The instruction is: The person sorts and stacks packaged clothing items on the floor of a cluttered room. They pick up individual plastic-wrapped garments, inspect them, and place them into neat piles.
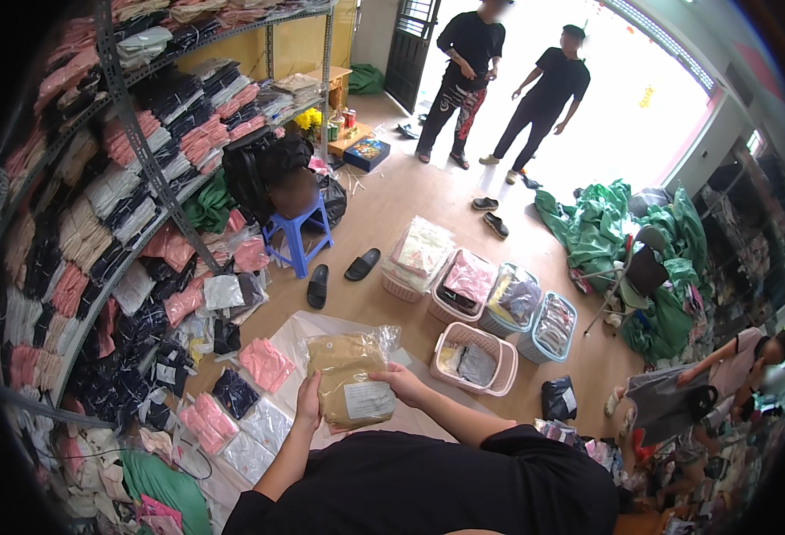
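I hold a tan folded garment in a clear plastic bag with a white label on its front, up in front of my chest. My left hand grips its left edge. My right hand grips its right edge beside the label. Below it lies a clear plastic sheet on the wooden floor. Bagged pink, dark and white garments are spread on the floor to the left of my hands.
Metal shelves packed with bagged clothes fill the left. Pink and blue baskets of packets stand ahead, a blue stool and black slippers beyond. Two people in black stand at the doorway; another person crouches right near green sacks.
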Demonstrator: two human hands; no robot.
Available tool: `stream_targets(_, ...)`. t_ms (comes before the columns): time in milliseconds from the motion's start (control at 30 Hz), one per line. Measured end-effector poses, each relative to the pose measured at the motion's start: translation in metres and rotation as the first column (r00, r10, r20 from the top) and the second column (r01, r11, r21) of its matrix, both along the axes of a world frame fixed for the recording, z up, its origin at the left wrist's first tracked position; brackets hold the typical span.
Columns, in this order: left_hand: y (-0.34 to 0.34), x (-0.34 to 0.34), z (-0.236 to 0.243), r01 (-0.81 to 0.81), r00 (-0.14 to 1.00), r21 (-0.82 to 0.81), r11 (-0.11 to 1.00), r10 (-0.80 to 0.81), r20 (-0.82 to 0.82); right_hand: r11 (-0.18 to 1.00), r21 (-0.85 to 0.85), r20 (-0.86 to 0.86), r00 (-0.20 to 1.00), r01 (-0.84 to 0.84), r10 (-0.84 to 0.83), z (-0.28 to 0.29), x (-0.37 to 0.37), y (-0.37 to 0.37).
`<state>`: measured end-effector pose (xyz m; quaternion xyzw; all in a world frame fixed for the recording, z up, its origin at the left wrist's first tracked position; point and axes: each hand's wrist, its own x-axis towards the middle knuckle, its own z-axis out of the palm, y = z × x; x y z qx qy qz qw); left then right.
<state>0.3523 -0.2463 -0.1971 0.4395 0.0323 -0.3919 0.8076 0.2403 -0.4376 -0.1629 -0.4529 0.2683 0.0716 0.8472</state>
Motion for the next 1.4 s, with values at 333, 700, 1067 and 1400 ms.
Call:
stream_targets(333,0.020,0.002,0.006,-0.045,0.955,0.103,0.994,0.012,0.298,0.996,-0.085,-0.051,0.999,0.013,-0.017,0.006,0.018,0.010)
stream_targets(700,0.066,0.020,0.014,-0.196,0.940,0.157,0.968,0.140,0.310,0.805,-0.574,0.051,0.975,-0.150,0.218,0.039,0.042,-0.002)
stream_targets(1067,0.068,0.033,0.050,-0.302,0.872,0.057,0.951,0.252,0.420,0.855,-0.513,0.165,0.969,-0.077,0.186,0.064,0.051,0.014)
stream_targets(1400,0.119,0.044,0.051,-0.405,0.857,0.012,0.914,0.375,0.354,0.808,-0.582,0.172,0.985,0.090,0.015,0.068,0.056,-0.036)
